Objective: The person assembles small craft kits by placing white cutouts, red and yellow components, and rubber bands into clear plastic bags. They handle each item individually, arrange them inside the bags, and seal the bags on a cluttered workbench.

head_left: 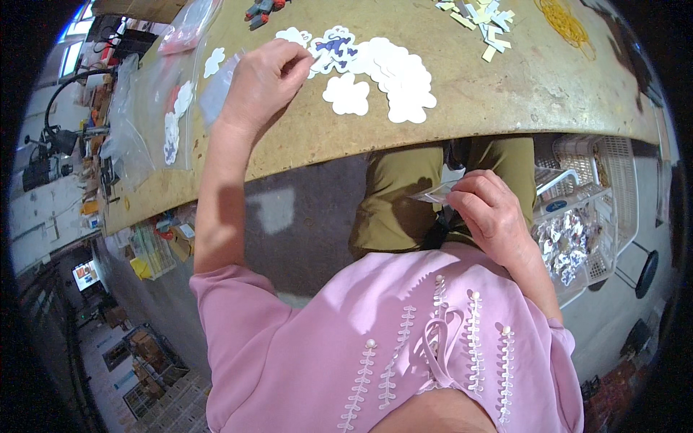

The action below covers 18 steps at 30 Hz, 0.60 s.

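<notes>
My left hand (pixel 268 81) is over the table, its fingers pinched together at the edge of a cluster of white, scallop-edged paper cutouts (pixel 346 94). What they hold, if anything, is hidden behind the fingers. One cutout beside the fingertips carries a dark blue print (pixel 336 50). More blank cutouts overlap in a heap (pixel 404 79) to the right of it. Above my lap, my right hand (pixel 487 209) is closed on a small clear plastic bag (pixel 434 193), which sticks out leftward from the fingertips. A flat clear bag (pixel 216 94) lies on the table behind my left wrist.
Small pale yellow and white strips (pixel 491 27) lie scattered at the far right, near a bundle of yellow rubber bands (pixel 565 25). Clear plastic sheets (pixel 133 133) cover the table's left end. Right of my legs stands a white plastic basket (pixel 613 195) with a bin of small printed pieces (pixel 570 245).
</notes>
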Tool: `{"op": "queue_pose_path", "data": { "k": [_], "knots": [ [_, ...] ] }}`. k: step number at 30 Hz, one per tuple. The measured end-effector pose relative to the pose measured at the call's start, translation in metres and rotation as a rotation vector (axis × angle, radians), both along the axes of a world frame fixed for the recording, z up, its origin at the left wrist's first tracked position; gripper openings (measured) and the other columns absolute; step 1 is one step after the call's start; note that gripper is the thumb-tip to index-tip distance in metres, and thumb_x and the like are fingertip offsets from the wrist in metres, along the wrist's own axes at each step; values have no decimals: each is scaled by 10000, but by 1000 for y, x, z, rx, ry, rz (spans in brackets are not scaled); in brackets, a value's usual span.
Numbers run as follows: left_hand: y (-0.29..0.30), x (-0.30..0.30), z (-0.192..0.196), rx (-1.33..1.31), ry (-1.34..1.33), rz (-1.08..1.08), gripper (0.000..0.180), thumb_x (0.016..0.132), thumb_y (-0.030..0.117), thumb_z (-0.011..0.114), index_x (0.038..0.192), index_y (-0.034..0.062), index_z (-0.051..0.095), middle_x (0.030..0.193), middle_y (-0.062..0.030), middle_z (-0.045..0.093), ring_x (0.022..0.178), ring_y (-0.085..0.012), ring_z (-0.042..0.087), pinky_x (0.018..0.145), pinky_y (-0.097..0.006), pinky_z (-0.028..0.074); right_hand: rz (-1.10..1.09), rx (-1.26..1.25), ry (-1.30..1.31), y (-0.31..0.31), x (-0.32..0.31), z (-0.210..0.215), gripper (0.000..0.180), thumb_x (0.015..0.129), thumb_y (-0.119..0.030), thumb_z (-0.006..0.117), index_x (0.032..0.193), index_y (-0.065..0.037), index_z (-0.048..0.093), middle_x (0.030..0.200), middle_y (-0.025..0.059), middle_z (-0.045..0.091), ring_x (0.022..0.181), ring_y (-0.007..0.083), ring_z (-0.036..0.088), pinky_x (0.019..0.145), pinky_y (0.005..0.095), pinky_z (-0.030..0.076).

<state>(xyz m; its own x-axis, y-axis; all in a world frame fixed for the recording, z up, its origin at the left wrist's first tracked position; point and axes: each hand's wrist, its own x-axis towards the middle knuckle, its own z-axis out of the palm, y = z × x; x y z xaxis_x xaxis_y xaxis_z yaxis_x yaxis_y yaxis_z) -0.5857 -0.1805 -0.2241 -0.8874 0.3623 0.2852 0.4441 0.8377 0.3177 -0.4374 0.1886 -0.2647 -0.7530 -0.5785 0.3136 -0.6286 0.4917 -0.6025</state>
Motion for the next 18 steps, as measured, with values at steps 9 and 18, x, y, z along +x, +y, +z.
{"op": "queue_pose_path", "data": {
  "k": [9, 18],
  "knots": [
    [18, 24, 1, -8, 381, 191, 21, 898, 73, 747, 909, 89, 754, 867, -77, 744, 692, -245, 702, 613, -344, 538, -54, -5, 126, 1, -3, 12, 295, 747, -51, 737, 1039, -20, 712, 1088, 142, 682, 1047, 343, 698, 878, 438, 595],
    [124, 143, 12, 648, -48, -137, 273, 763, -86, 812, 937, 112, 745, 823, -19, 708, 684, -182, 641, 560, -315, 461, -17, 7, 184, -10, -5, 26, 268, 785, -91, 753, 1039, -13, 727, 1214, 172, 691, 1142, 368, 694, 949, 454, 598]
  ]
}}
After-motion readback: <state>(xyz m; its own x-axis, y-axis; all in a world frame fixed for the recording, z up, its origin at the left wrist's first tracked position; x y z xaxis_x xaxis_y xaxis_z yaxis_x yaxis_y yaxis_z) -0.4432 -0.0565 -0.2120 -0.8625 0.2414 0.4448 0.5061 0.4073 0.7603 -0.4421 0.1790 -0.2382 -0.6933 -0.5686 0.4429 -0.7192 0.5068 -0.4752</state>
